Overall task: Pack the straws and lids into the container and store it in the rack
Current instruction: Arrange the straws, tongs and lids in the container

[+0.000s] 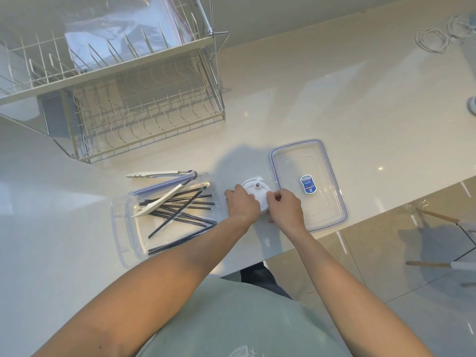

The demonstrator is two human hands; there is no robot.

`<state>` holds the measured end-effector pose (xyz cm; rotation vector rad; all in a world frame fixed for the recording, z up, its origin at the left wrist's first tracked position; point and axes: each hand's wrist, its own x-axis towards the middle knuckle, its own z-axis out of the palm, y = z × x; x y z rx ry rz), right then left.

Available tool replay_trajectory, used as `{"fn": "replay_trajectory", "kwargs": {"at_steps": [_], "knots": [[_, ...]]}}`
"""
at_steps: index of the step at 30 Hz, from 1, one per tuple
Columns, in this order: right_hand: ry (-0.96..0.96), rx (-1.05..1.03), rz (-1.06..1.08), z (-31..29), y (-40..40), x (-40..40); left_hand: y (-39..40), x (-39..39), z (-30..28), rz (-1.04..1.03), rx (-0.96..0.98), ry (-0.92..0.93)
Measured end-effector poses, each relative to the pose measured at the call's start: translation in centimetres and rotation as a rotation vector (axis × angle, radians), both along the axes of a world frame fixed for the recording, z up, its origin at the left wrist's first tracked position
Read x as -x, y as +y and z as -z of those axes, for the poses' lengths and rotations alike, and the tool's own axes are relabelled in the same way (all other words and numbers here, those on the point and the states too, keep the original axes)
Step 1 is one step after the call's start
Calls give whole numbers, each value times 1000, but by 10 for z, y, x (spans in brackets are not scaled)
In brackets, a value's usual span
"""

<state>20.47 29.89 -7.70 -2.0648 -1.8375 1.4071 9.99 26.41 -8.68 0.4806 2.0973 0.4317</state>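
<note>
Both my left hand (242, 204) and right hand (283, 206) gripped the lids (255, 189); next they'd go leftward into the container (121, 228) holding the straws (180, 210).

One clear container (123, 228) is seen, with about ten black straws (180, 212) counted inside it; an exact number cannot be told where they cross. One pair of white tongs (159, 199) is laid across it. One container cover (309, 181) bearing one blue label (308, 184) is counted. A stack of white cup lids (255, 189) is seen; its number cannot be told. One two-tier rack (144, 119), two hands and one coiled cable (435, 38) are counted.
</note>
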Motion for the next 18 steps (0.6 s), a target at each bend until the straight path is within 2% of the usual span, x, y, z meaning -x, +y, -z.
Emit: {"fn": "replay_trajectory", "kwargs": {"at_steps": [6, 10, 13, 15, 18], "knots": [[41, 22, 39, 4, 5, -3, 4, 3, -2, 5, 5, 10], [-46, -48, -6, -3, 10, 1, 2, 9, -17, 22, -25, -54], [-84, -198, -62, -21, 14, 11, -7, 23, -43, 26, -196, -50], [-8, -272, -116, -34, 12, 25, -19, 40, -57, -9, -330, -17], [95, -313, -254, -47, 6, 58, -44, 74, -71, -125, -414, 37]]}}
